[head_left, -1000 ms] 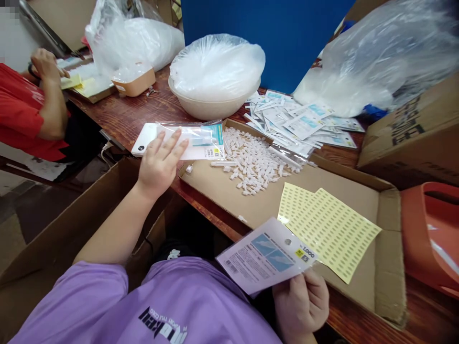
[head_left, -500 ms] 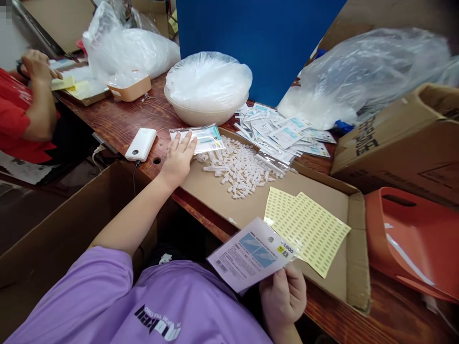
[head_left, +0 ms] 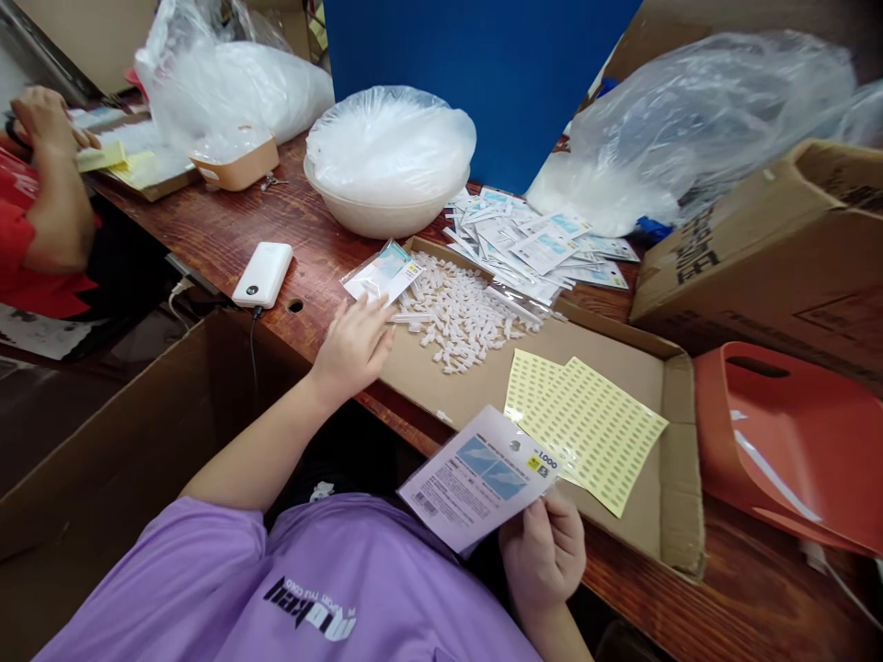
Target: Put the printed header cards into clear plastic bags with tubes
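My left hand reaches over the near-left edge of a shallow cardboard tray, fingers stretched out and apart. Its fingertips are at the near edge of a clear packet with a printed card; whether they touch it I cannot tell. Beside them lies a heap of small whitish plastic pieces. Low in front of my body, my right hand pinches the corner of a printed packet, its text and blue pictures facing up. Yellow sticker sheets lie in the tray just beyond that packet.
A bowl of plastic-wrapped white material stands behind the tray, near piled packets. A white power bank lies left. Right are an orange bin and a cardboard box. Another person's arm is far left.
My left hand has drawn back off the clear packet toward me and slightly right. That packet now lies turned at a different angle. My right hand still holds its printed packet.
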Demonstrator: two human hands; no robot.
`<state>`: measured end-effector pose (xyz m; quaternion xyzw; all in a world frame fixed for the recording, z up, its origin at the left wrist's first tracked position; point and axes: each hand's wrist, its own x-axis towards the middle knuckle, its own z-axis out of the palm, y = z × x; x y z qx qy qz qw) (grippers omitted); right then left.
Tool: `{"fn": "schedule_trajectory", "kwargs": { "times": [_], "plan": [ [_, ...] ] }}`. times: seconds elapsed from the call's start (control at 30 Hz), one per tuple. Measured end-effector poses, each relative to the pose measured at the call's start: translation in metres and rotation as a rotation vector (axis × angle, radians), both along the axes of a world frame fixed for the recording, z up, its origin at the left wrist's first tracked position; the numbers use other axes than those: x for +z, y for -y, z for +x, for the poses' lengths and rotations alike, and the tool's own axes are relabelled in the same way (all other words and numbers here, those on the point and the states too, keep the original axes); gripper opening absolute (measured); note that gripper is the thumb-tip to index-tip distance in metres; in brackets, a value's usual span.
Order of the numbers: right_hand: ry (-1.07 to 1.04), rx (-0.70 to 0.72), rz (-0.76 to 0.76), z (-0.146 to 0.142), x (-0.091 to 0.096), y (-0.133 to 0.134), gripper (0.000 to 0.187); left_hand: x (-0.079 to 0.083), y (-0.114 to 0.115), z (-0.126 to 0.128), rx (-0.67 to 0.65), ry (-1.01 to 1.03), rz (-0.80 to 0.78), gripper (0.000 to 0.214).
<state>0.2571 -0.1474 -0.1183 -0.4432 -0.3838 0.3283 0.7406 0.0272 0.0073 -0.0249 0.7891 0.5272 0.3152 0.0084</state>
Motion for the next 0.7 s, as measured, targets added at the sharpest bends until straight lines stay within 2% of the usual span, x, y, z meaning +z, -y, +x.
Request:
{"fn": "schedule_trajectory", "kwargs": {
  "times": [0.07,0.13,0.3,0.37,0.5,0.6,0.67,0.7],
  "plan": [
    [-0.021,-0.008,-0.005,0.0,0.0,0.0,0.007,-0.008,0.022,-0.01,-0.084,-0.001,0.14,0.026],
    [-0.057,-0.013,-0.023,0.0,0.001,0.0,0.007,-0.013,0.036,-0.023,-0.097,-0.002,0.241,0.022],
    [-0.155,-0.082,-0.104,-0.003,0.009,0.0,0.011,-0.009,0.039,-0.056,0.064,0.033,0.323,0.02],
    [-0.167,-0.116,-0.134,-0.005,0.014,-0.001,0.013,-0.006,0.041,-0.061,0.065,0.1,0.31,0.019],
    [-0.168,-0.167,-0.154,-0.01,0.024,-0.006,0.015,-0.006,0.049,-0.056,-0.087,0.165,0.294,0.017],
    [-0.158,-0.173,-0.164,-0.015,0.031,-0.009,0.015,-0.005,0.052,-0.052,-0.025,0.19,0.271,0.013],
    [-0.149,-0.166,-0.177,-0.018,0.037,-0.012,0.014,-0.001,0.053,-0.049,-0.013,0.383,0.103,0.016],
    [-0.145,-0.153,-0.186,-0.021,0.04,-0.014,0.015,0.002,0.054,-0.046,-0.054,0.528,-0.058,0.021]
  ]
}}
